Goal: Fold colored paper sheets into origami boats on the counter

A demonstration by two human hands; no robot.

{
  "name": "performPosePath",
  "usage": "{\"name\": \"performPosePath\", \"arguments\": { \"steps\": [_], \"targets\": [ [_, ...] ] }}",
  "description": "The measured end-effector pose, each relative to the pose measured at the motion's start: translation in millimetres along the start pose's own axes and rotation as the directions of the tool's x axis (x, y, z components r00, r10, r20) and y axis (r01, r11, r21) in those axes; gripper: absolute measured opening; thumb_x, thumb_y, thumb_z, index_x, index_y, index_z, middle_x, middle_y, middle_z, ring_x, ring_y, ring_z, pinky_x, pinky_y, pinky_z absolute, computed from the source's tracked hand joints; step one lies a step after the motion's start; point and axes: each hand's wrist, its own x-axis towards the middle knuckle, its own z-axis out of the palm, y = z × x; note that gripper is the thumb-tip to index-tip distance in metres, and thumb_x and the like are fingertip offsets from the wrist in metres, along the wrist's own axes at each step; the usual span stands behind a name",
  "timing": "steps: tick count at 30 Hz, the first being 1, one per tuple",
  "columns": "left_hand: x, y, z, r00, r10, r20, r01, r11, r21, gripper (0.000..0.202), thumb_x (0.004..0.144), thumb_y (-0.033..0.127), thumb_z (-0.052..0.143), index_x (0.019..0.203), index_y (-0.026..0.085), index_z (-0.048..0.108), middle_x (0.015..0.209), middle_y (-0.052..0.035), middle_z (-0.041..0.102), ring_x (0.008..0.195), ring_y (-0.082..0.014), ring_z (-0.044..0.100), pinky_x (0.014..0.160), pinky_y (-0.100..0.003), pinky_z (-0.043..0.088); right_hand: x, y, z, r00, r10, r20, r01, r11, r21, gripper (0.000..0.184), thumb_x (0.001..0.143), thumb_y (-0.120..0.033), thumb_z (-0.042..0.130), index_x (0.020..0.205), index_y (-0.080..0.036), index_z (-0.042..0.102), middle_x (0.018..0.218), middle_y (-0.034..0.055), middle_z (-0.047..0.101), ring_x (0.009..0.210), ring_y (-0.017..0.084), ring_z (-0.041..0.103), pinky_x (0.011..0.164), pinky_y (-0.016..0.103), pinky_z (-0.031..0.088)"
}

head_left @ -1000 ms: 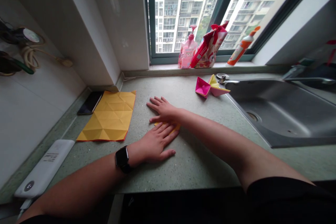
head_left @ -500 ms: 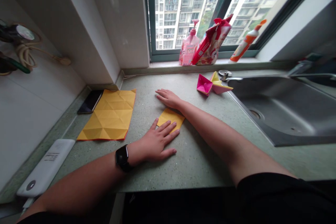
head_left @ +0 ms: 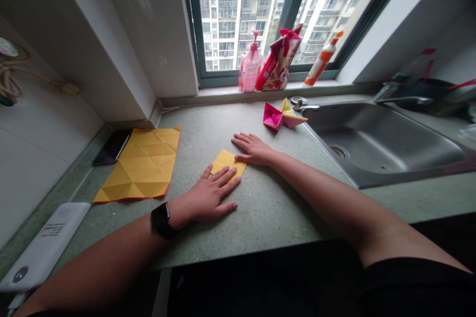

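Note:
A small yellow paper square [head_left: 224, 157] lies flat on the green speckled countertop [head_left: 260, 213]. My left hand [head_left: 210, 193], with a black watch [head_left: 160, 219] on its wrist, rests palm down with fingers spread, the fingertips covering the lower part of the paper. Beyond the paper's right corner, my right hand [head_left: 256, 149] is stretched out flat on the counter, its thumb by the paper's upper right edge. Neither hand grips anything. To the left lies a larger creased yellow sheet [head_left: 143, 163] with a red underside at its edge.
A phone [head_left: 111, 147] and a white power bank [head_left: 46, 245] lie at the left. Folded pink and yellow paper shapes [head_left: 273, 116] sit near the steel sink [head_left: 394, 133]. A pump bottle [head_left: 250, 69], a red bag [head_left: 279, 62] and an orange bottle [head_left: 320, 62] stand on the windowsill.
My right hand has moved from beyond the small paper to its right side, uncovering its upper part. My left hand stays on the paper. The view has shifted to the right.

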Motion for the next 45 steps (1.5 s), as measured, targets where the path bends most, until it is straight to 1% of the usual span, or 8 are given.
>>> {"name": "performPosePath", "arguments": {
  "steps": [7, 15, 19, 22, 27, 33, 39, 45],
  "targets": [
    [-1, -10, 0.0, 0.999, -0.023, -0.022, 0.023, 1.0, -0.005, 0.081, 0.112, 0.068, 0.039, 0.178, 0.025, 0.02, 0.183, -0.0118, 0.022, 0.172, -0.0316, 0.017, 0.139, -0.056, 0.007, -7, 1, 1, 0.999, 0.002, -0.034, 0.0, 0.999, 0.042, 0.081, 0.098, -0.069, 0.067, 0.166, -0.028, 0.051, 0.178, 0.0134, 0.04, 0.166, 0.038, 0.032, 0.135, 0.063, 0.021],
    [-3, -29, 2.3, 0.978, -0.191, -0.088, 0.19, 0.982, -0.017, 0.073, 0.115, 0.06, 0.036, 0.176, 0.022, 0.025, 0.183, -0.014, 0.024, 0.171, -0.036, 0.017, 0.137, -0.063, 0.013, -17, -1, -2, 0.993, -0.072, -0.096, 0.084, 0.989, 0.119, 0.06, 0.104, -0.054, 0.065, 0.158, -0.026, 0.062, 0.168, 0.0141, 0.054, 0.158, 0.038, 0.046, 0.132, 0.065, 0.032],
    [-1, -29, -3.9, 0.955, -0.142, -0.259, 0.125, 0.989, -0.083, 0.067, 0.111, 0.053, 0.057, 0.17, 0.025, 0.041, 0.177, -0.0149, 0.039, 0.165, -0.0342, 0.034, 0.136, -0.06, 0.026, -23, -5, -8, 0.964, -0.166, -0.206, 0.216, 0.944, 0.25, 0.046, 0.107, -0.043, 0.06, 0.148, -0.027, 0.069, 0.15, 0.0119, 0.07, 0.141, 0.031, 0.063, 0.122, 0.055, 0.049],
    [1, -27, -7.1, 0.919, -0.075, -0.387, 0.035, 0.993, -0.11, 0.043, 0.11, 0.043, 0.062, 0.15, 0.029, 0.065, 0.166, -0.0116, 0.055, 0.154, -0.0311, 0.051, 0.13, -0.056, 0.039, -25, -14, -13, 0.949, -0.215, -0.229, 0.278, 0.913, 0.297, 0.037, 0.109, -0.04, 0.056, 0.138, -0.029, 0.075, 0.136, 0.0102, 0.076, 0.127, 0.028, 0.07, 0.112, 0.051, 0.056],
    [5, -28, -5.6, 0.899, -0.05, -0.435, -0.027, 0.985, -0.17, 0.026, 0.112, 0.032, 0.057, 0.123, 0.027, 0.08, 0.135, -0.008, 0.076, 0.119, -0.0239, 0.073, 0.105, -0.043, 0.06, -27, -29, -17, 0.937, -0.293, -0.19, 0.34, 0.888, 0.31, 0.034, 0.111, -0.041, 0.054, 0.125, -0.027, 0.082, 0.125, 0.01, 0.079, 0.114, 0.026, 0.074, 0.101, 0.046, 0.06],
    [5, -35, -0.9, 0.864, -0.036, -0.503, -0.058, 0.984, -0.169, 0.018, 0.106, 0.023, 0.067, 0.113, 0.026, 0.084, 0.124, -0.0056, 0.081, 0.108, -0.0224, 0.076, 0.096, -0.038, 0.062, -33, -40, -20, 0.948, -0.286, -0.142, 0.319, 0.867, 0.384, 0.031, 0.109, -0.041, 0.063, 0.129, -0.026, 0.08, 0.129, 0.0113, 0.078, 0.121, 0.026, 0.072, 0.107, 0.047, 0.058],
    [5, -34, -1.8, 0.839, -0.036, -0.543, -0.047, 0.989, -0.139, 0.012, 0.103, 0.022, 0.073, 0.105, 0.025, 0.085, 0.116, -0.0046, 0.082, 0.102, -0.0219, 0.077, 0.092, -0.037, 0.062, -42, -51, -17, 0.922, -0.369, -0.113, 0.386, 0.88, 0.278, 0.037, 0.091, -0.039, 0.087, 0.126, -0.028, 0.079, 0.14, 0.0106, 0.074, 0.131, 0.03, 0.066, 0.114, 0.052, 0.054],
    [4, -34, -3.3, 0.812, -0.041, -0.582, -0.05, 0.989, -0.139, 0.012, 0.102, 0.02, 0.073, 0.105, 0.023, 0.084, 0.111, -0.0032, 0.084, 0.098, -0.0216, 0.079, 0.09, -0.037, 0.061, -44, -57, -15, 0.916, -0.362, -0.171, 0.395, 0.889, 0.231, 0.024, 0.095, -0.029, 0.08, 0.12, -0.027, 0.08, 0.13, 0.0094, 0.077, 0.115, 0.026, 0.074, 0.101, 0.044, 0.06]
  ]
}}
